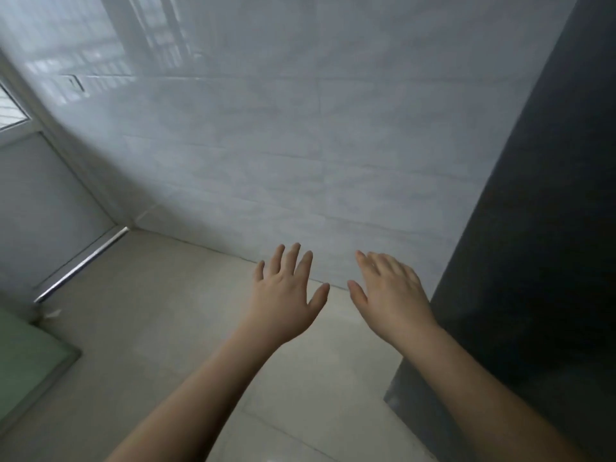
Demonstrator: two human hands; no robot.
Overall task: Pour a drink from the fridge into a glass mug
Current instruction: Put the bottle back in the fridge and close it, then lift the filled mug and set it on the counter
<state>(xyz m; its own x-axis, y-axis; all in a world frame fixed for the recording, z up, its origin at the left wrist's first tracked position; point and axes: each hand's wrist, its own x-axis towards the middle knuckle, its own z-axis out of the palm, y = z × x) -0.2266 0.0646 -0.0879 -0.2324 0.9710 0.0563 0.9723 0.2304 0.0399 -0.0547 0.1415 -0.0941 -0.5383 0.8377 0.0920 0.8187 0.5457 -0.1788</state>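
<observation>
My left hand (286, 295) and my right hand (390, 295) are stretched out side by side in front of me, palms down, fingers spread, holding nothing. A tall dark grey appliance, likely the fridge (540, 228), fills the right side of the view, and my right hand is just left of its side face. No drink and no glass mug are in sight.
A white tiled wall (283, 145) stands straight ahead above a beige tiled floor (160, 328). At the left are a window and a sliding door with a metal floor track (83, 263). The corner of a green glass tabletop (30, 358) shows at the lower left.
</observation>
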